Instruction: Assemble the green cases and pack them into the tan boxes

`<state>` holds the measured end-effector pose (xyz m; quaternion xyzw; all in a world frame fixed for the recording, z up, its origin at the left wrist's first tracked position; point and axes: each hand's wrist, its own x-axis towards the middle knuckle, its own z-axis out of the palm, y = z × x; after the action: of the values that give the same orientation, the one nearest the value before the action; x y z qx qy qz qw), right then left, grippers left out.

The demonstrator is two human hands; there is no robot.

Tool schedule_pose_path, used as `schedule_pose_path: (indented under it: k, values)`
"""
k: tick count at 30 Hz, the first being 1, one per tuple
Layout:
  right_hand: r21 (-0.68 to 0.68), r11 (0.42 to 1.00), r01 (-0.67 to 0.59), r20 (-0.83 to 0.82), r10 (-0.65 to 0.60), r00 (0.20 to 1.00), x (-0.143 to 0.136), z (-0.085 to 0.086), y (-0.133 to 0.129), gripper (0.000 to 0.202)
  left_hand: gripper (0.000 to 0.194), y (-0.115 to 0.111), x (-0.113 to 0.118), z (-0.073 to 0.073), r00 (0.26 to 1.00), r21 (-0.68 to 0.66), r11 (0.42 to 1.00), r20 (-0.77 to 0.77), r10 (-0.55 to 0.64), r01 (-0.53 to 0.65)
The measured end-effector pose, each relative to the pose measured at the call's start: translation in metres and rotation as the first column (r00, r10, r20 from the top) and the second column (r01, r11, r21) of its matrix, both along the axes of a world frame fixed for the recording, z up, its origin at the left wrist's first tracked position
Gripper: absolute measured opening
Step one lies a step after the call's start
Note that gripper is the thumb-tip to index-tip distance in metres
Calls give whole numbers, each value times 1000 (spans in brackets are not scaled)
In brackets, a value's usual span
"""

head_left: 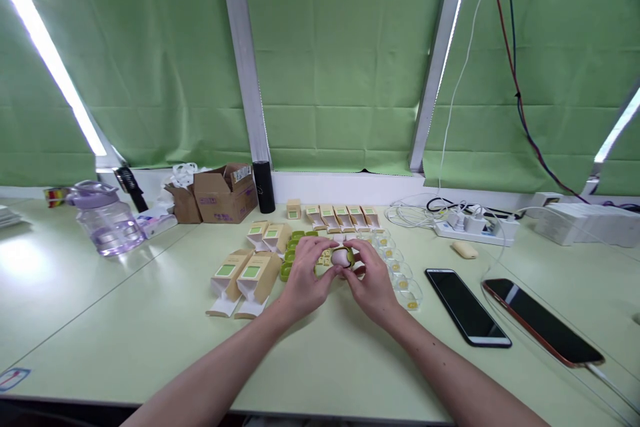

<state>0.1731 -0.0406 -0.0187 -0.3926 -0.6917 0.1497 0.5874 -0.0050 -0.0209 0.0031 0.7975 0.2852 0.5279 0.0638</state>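
A pale, rounded egg-shaped piece (342, 257) with an olive-green shell around its edge is held between both hands, raised over the table. My left hand (311, 271) pinches it from the left with thumb and fingers. From the right, my right hand (369, 273) grips the same piece, thumb near the other thumb. Several olive-green cups (286, 271) stand behind and beside the left hand, partly covered by it. Right of the right hand are several clear plastic cups (401, 267) with yellow bits inside. Small beige pieces lie behind the hands, partly hidden.
Small open cartons (259, 273) lie at left, and more cartons (343, 217) line up at the back. A cardboard box (225, 197), black cylinder (263, 187) and purple jug (107, 220) stand behind. Two phones (467, 307), a power strip (475, 230) and cables occupy the right.
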Motion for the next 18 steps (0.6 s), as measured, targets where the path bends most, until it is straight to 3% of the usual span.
schedule_pose_path:
  k: [5, 10, 18]
  values:
    - [32, 998, -61, 16, 60, 998, 0, -1, -1, 40, 28, 3, 0, -5, 999, 65, 998, -45, 13, -10]
    - [-16, 992, -127, -70, 126, 990, 1, 3, -3, 36, 29, 6, -2, -8, 993, 146, 988, -92, 69, -56]
    - [-72, 986, -147, -161, 134, 978, -1, 5, -2, 29, 38, -1, -2, -6, 967, 237, 964, -190, 169, -122]
